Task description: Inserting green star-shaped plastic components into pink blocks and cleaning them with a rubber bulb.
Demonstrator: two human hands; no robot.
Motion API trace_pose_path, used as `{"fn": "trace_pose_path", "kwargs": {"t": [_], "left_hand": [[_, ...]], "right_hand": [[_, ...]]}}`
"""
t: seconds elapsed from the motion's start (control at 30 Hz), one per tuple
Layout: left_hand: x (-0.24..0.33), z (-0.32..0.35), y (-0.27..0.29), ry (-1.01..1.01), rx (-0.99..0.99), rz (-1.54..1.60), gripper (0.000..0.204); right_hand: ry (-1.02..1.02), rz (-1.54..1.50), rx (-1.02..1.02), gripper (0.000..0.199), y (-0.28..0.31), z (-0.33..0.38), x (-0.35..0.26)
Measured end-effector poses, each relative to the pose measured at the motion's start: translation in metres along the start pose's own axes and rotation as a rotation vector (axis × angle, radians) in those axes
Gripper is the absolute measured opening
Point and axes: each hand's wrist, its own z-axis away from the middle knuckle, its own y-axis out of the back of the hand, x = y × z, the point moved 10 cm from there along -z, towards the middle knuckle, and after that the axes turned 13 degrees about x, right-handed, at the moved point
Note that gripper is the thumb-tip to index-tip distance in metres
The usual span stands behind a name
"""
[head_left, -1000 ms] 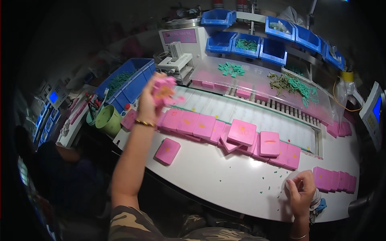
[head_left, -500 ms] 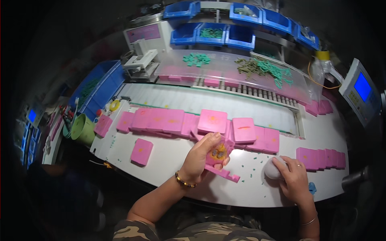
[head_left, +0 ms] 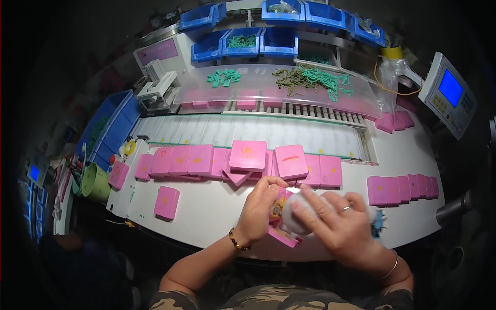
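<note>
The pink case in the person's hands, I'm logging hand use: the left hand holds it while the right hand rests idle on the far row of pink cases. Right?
Not quite. In the head view the left hand does hold the pink case, but the right hand isn't on the row of pink cases; it presses a white wad against the case.

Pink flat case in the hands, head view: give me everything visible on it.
The pink flat case looks like matte plastic, a slab with rounded corners. It is held tilted just above the white table edge. The left hand grips its left side; the right hand presses a white cloth-like wad against it. Yellowish marks show near the thumb.
</note>
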Motion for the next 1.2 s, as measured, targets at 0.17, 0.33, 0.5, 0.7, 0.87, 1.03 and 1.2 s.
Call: {"fn": "trace_pose_path", "kwargs": {"t": [0.17,0.33,0.5,0.7,0.87,1.03,1.2], "left_hand": [[0.016,-0.005,-0.006,-0.037,-0.005,0.032,0.019],[0.028,-0.008,0.020,-0.143,0.070,0.095,0.021],[0.019,-0.024,0.044,0.089,0.116,0.414,0.050],[0.007,-0.005,0.013,0.134,0.017,0.231,0.055],[0.030,0.017,0.001,-0.261,0.009,-0.123,0.038],[0.029,0.017,0.011,-0.286,-0.085,-0.128,0.035],[0.021,0.034,-0.011,0.141,-0.592,0.207,0.059]], "right_hand": [[0.036,0.019,0.049,0.044,0.002,-0.003,-0.020],[-0.093,-0.023,-0.211,0.052,-0.032,0.027,0.003],[-0.227,0.137,-0.296,0.054,-0.034,0.066,0.053],[-0.314,-0.101,-0.250,0.057,-0.030,0.037,0.051],[-0.646,-0.800,-0.050,0.045,-0.037,0.013,0.048],[-0.626,-0.867,0.042,0.033,-0.044,0.017,0.049],[-0.539,-1.203,0.078,0.036,-0.034,0.013,0.041]]}}
